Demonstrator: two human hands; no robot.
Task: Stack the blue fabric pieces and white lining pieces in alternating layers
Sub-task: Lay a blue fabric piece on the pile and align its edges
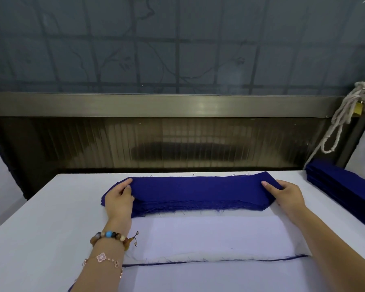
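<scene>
A thick pile of blue fabric pieces (190,194) lies across the far middle of the white table (34,228), its frayed edges toward me. My left hand (119,200) grips the pile's left end, thumb on top. My right hand (286,197) holds the right end, fingers around the edge. Nearer to me lies a white lining piece (211,237) on a layered stack, with a thin blue edge (219,261) showing under its front.
A second pile of blue pieces (341,186) sits at the table's right edge. White rope (341,123) hangs from a padlock at the right. A ribbed panel and metal rail run behind the table. My left wrist wears bead bracelets.
</scene>
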